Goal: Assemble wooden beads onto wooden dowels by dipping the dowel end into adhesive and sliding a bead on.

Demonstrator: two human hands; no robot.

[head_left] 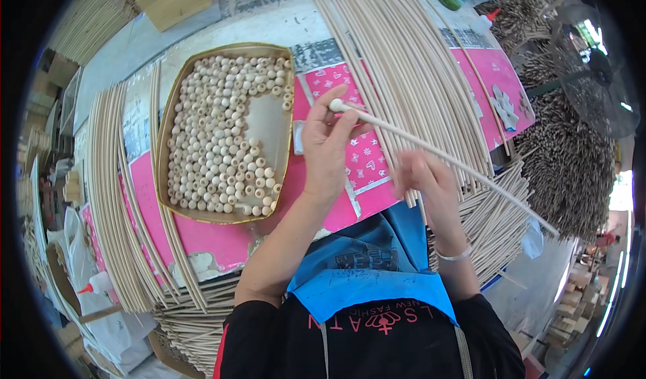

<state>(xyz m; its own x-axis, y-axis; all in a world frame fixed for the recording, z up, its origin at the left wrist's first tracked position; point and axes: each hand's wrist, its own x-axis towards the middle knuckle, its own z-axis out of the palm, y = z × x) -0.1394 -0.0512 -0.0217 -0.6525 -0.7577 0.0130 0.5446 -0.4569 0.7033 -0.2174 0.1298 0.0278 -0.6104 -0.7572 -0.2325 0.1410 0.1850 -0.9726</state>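
Between the thumb and fingers of my left hand [326, 140] is the beaded end of a long thin wooden stick [444, 158]. A round pale wooden bead [336, 104] sits on that end. The stick slants down to the right, past my right hand [427, 177]. My right hand is just below the stick, over the ends of the laid-out sticks, its fingers bent and smeared by motion; whether it touches anything I cannot tell. Left of my hands, a shallow tray [269, 120] with a gold rim holds many loose round wooden beads [215, 137] with holes.
Rows of wooden sticks [410, 63] lie on the table at the right, with more sticks [108, 197] at the left. Stick bundles [572, 170] stand beyond the right edge near a fan [595, 69]. A red-tipped white bottle [488, 20] and a pale blue glove [503, 108] lie at the right.
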